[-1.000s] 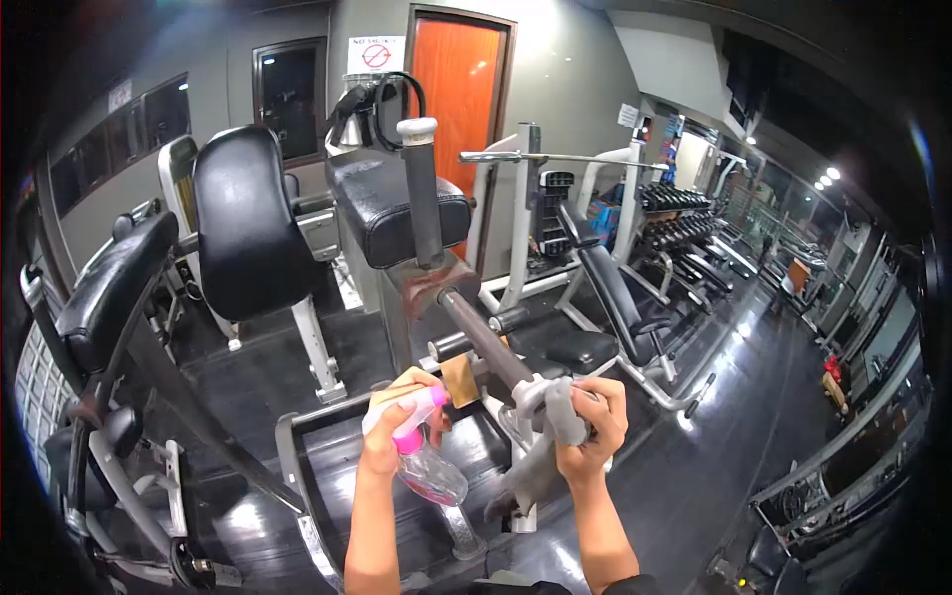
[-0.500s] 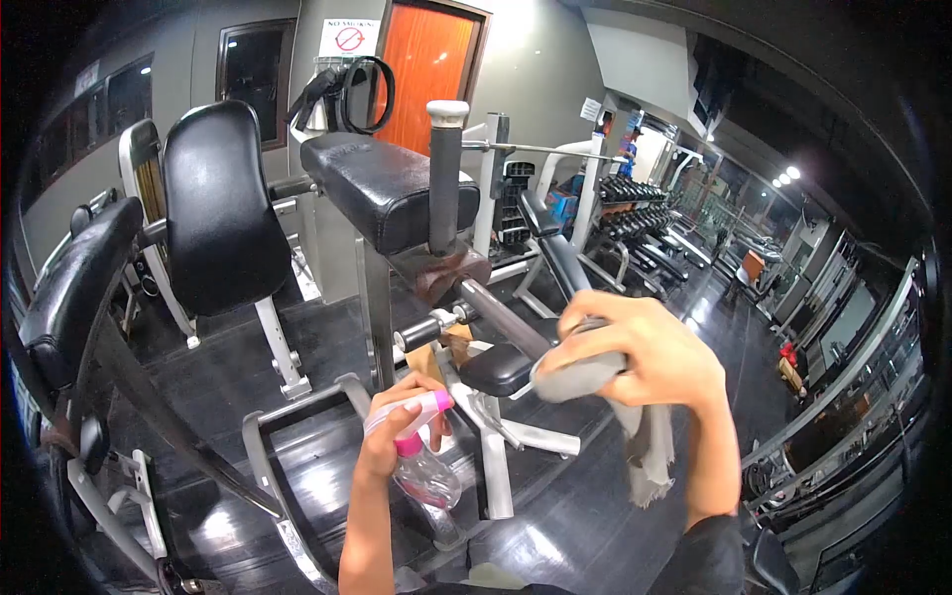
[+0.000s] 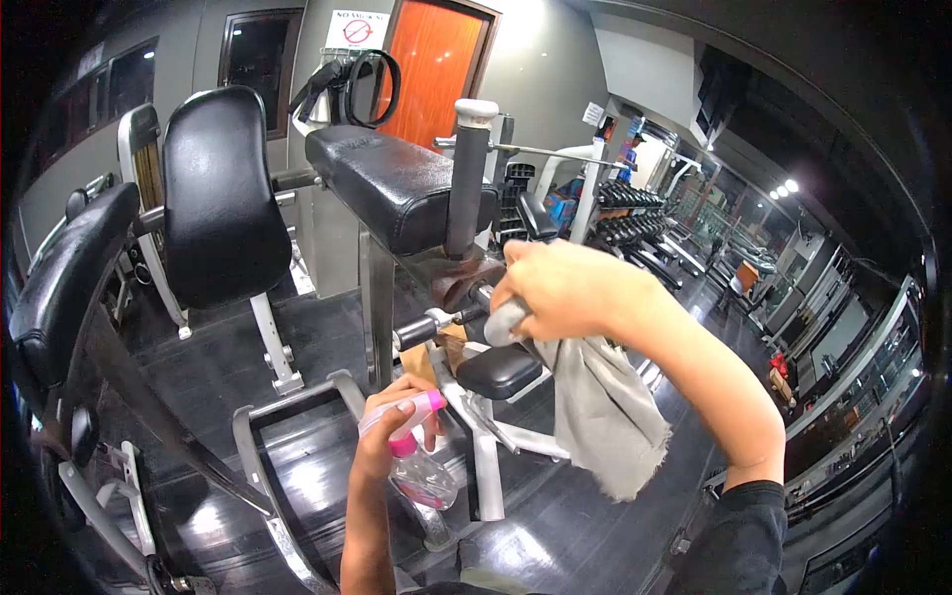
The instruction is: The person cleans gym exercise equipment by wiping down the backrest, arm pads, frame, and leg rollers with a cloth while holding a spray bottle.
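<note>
My left hand [image 3: 394, 421] grips a clear spray bottle [image 3: 424, 478] by its neck, under a pink and white trigger head, low in front of me. Further up and to the right, my right hand [image 3: 560, 290] is closed around a grey cloth [image 3: 607, 412], and most of the cloth hangs down below the fingers. That hand is at the metal bar of an exercise machine, just under its black padded seat [image 3: 397, 183] and upright grey handle [image 3: 466, 188]. Whether the cloth presses on the bar is hidden by the hand.
A black backrest [image 3: 223, 198] and another black pad [image 3: 69, 268] stand on the left. Below my left hand is a metal frame [image 3: 260, 466] on the dark floor. Dumbbell racks [image 3: 630, 223] line the back right, where a person [image 3: 629, 154] stands.
My right hand has moved left and up with the cloth, toward the machine's bar, and more cloth hangs in view. My left hand with the spray bottle has barely moved.
</note>
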The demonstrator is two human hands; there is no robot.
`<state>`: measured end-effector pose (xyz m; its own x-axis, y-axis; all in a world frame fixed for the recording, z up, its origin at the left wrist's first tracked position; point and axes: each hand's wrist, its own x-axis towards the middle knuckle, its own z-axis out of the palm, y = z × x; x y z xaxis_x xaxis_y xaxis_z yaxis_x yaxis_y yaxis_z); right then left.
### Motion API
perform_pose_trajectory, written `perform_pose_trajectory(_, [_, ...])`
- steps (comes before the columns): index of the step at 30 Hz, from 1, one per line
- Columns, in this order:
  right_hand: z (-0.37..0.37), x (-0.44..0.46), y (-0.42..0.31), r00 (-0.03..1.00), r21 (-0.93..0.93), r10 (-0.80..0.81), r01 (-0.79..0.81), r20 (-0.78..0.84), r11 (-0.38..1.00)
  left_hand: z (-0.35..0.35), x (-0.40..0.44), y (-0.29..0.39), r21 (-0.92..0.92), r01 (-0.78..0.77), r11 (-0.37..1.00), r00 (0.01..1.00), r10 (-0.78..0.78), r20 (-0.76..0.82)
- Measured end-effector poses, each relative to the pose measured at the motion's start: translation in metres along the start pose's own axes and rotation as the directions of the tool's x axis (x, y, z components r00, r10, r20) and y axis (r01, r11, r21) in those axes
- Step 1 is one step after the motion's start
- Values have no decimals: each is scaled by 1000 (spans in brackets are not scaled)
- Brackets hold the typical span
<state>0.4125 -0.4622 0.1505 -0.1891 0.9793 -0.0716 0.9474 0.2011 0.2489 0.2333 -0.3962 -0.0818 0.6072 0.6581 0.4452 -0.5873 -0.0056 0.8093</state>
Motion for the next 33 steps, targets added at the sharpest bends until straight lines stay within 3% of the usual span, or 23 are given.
perform_pose_trajectory(3, [4,14,24,991,-33,-38,34,-125,999,3,2,-4,-16,-19,1000,1000,19,9])
perform_pose_trajectory(11, [15,5,26,934,-63,-265,258,-241,964,13,8,-14,-58,48,997,998,-46,41])
perform_pose_trajectory(12, [11,-3,22,933,-63,-267,259,-243,964,12,7,-12,-55,47,997,998,-45,40])
perform_pose_trajectory(14, [3,-12,13,961,90,-277,278,-21,956,9,5,-9,-108,53,993,996,-45,74])
perform_pose_trajectory(15, [3,-9,13,960,90,-280,281,-20,956,8,5,-9,-108,52,993,996,-45,71])
perform_pose_trajectory(17, [5,2,9,975,-17,-216,216,-42,976,8,5,-10,-129,60,990,997,-54,48])
perform_pose_trajectory(18, [12,13,10,971,-72,-201,193,-127,979,8,4,-10,-129,62,990,997,-56,50])
perform_pose_trajectory(22, [23,47,8,944,-122,-199,172,-264,977,9,4,-11,-106,75,992,996,-68,64])
perform_pose_trajectory(24, [28,43,-2,961,-249,-154,95,-230,964,9,2,-12,-106,80,991,995,-73,64])
perform_pose_trajectory(29, [31,8,-16,970,-237,-194,155,-146,959,5,-1,-10,-78,69,995,996,-64,63])
perform_pose_trajectory(31, [16,-10,-34,999,-291,-13,24,40,956,5,-1,-5,-71,52,996,997,-48,56])
perform_pose_trajectory(32, [7,-19,-43,999,-290,-12,22,36,957,6,0,-3,-68,36,997,998,-33,52])
perform_pose_trajectory(33, [-2,-27,-51,983,-284,83,-33,165,958,6,0,-2,-64,36,997,998,-32,55])
